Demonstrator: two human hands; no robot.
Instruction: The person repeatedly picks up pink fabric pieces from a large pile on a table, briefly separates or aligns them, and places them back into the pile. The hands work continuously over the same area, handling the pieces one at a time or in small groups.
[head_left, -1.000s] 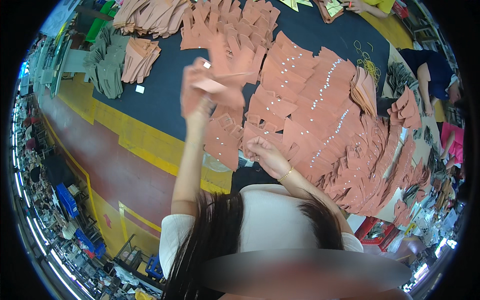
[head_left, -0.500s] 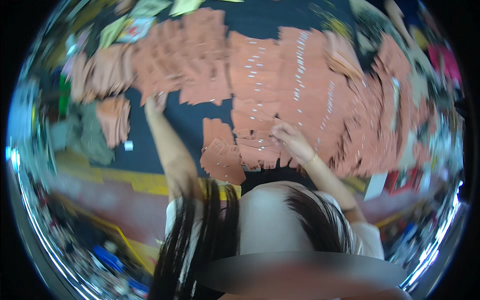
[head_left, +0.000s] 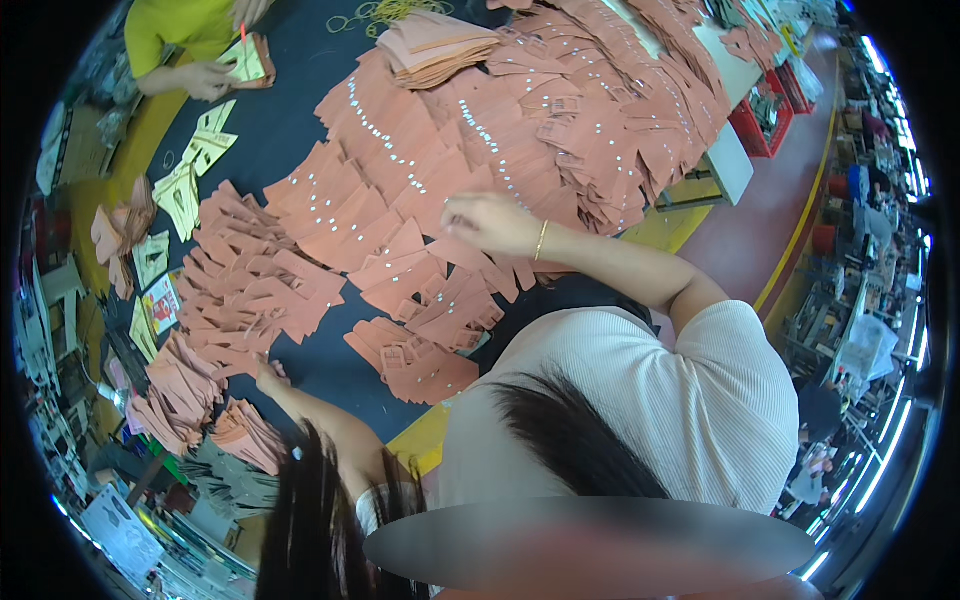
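Note:
Overlapping rows of flat salmon-coloured cut pieces [head_left: 330, 215], some with finger-like slits and many with small white stickers, cover much of the dark table. My left hand [head_left: 272, 375] is at the near edge of the left-hand rows of unstickered pieces [head_left: 255, 275]; its fingers close on the tip of one piece. Over the middle rows, my right hand [head_left: 485, 222] hovers or rests with curled fingers; whether it holds anything small is hidden. A smaller group of stickered pieces [head_left: 415, 360] lies between my hands, close to my body.
A thick bundle of pieces [head_left: 435, 50] sits on the far rows beside yellow rubber bands [head_left: 385, 12]. At far left, a co-worker's hand [head_left: 207, 80] is by a small stack with a pale top. Pale yellow cut pieces [head_left: 180, 200] lie nearby. Red crates [head_left: 762, 115] stand at right.
My view has turned, so the rows now slant and the co-worker appears. My right hand has shifted across the stickered rows; my left hand stays by the edge of the left-hand rows.

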